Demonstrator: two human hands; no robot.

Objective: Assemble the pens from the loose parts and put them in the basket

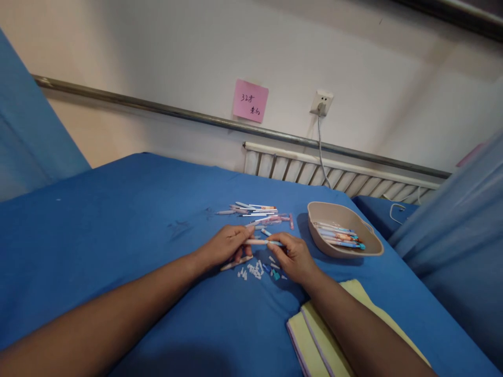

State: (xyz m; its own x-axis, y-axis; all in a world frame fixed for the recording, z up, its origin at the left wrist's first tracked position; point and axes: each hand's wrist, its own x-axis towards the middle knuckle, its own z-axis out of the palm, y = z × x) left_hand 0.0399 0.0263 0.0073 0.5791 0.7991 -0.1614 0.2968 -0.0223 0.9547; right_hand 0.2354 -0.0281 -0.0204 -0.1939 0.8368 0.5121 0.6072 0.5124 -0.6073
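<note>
Between my two hands, above the blue sheet, a slim pale pen barrel (pixel 256 242) is held level. My left hand (pixel 230 242) pinches its left end between thumb and fingers. At the other end my right hand (pixel 293 255) grips a light blue part (pixel 277 243) that meets the barrel. Just below lie small white pen pieces (pixel 256 269) and a few blue and teal bits (pixel 275 272). A pinkish barrel (pixel 236 263) rests under my left hand. Behind my hands are several loose pen parts and refills (pixel 255 210), with pink pieces (pixel 281 219) beside them.
A beige basket (pixel 371 246) holding several pens (pixel 340 235) stands at the right. A folded yellow cloth (pixel 320 340) lies under my right forearm. Along the wall run a metal rail (pixel 188 116) and a radiator (pixel 283 163). Blue curtains (pixel 463 209) hang at both sides.
</note>
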